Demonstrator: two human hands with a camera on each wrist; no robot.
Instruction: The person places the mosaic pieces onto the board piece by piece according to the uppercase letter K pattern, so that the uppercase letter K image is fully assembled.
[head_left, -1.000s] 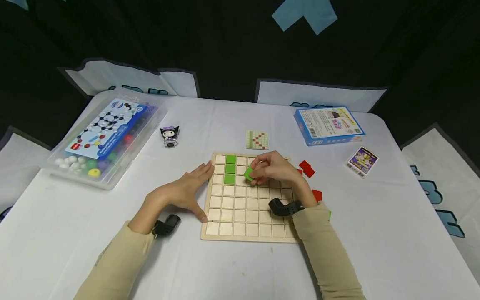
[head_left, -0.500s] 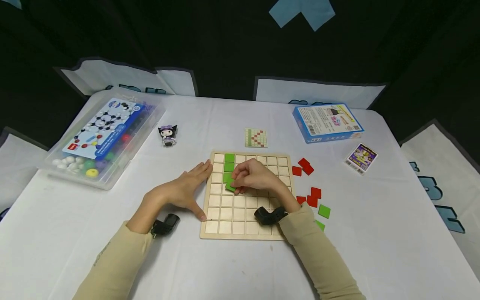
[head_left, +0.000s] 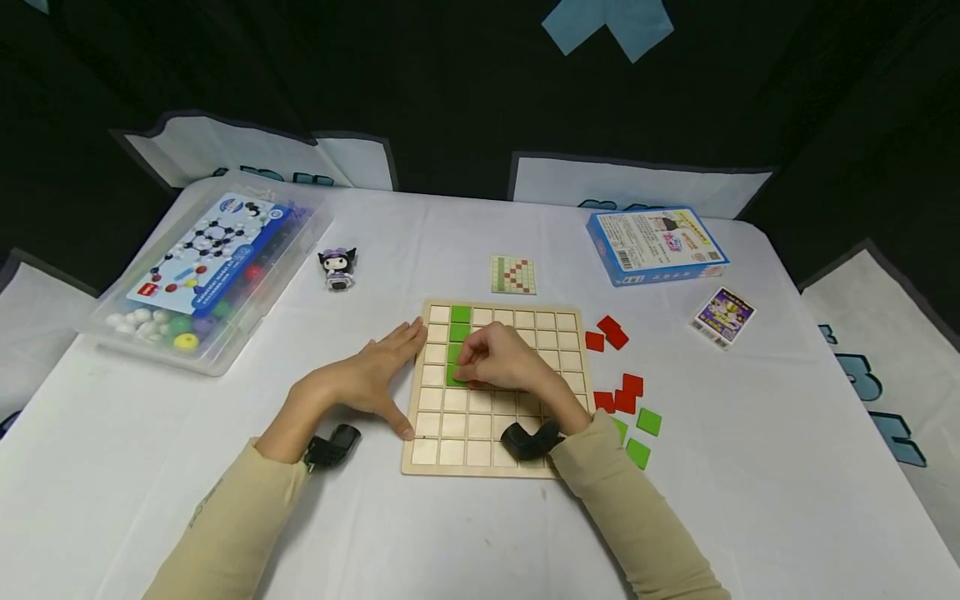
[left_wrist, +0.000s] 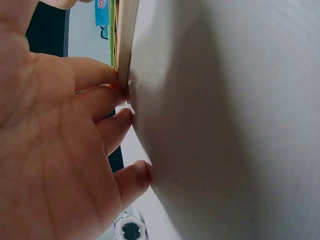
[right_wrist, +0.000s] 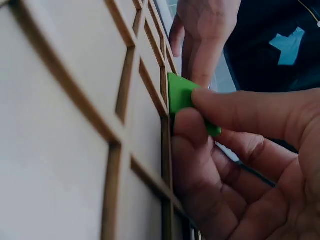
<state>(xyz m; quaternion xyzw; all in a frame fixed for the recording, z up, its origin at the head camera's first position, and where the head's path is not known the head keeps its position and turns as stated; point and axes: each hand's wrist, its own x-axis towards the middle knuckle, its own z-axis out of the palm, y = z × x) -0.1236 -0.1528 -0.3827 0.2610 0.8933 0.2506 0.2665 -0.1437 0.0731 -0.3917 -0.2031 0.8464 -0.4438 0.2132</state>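
Observation:
A wooden grid board (head_left: 452, 454) lies on the white-covered table. My left hand (head_left: 371, 375), fingers spread, rests along its left side; in the left wrist view fingertips meet the board's edge (left_wrist: 126, 40) and the cloth. My right hand (head_left: 501, 360) pinches a green square tile (right_wrist: 179, 95) between thumb and finger. In the right wrist view that tile stands tilted, one edge at the grid's ridges. It is at the fourth cell down of the second column, under several green tiles (head_left: 461, 314) in that column. The fingers partly cover it in the head view.
Loose red tiles (head_left: 617, 337) and green tiles (head_left: 648, 422) lie right of the board. A small pattern card (head_left: 513, 275) is behind it. Farther out are a figurine (head_left: 338, 268), a clear case of coloured balls (head_left: 213, 258), a blue box (head_left: 658, 246) and a small purple box (head_left: 723, 317).
My right hand has moved left and toward me with the green tile, from above the third column to the second column's fourth cell. The left hand has stayed at the board's edge.

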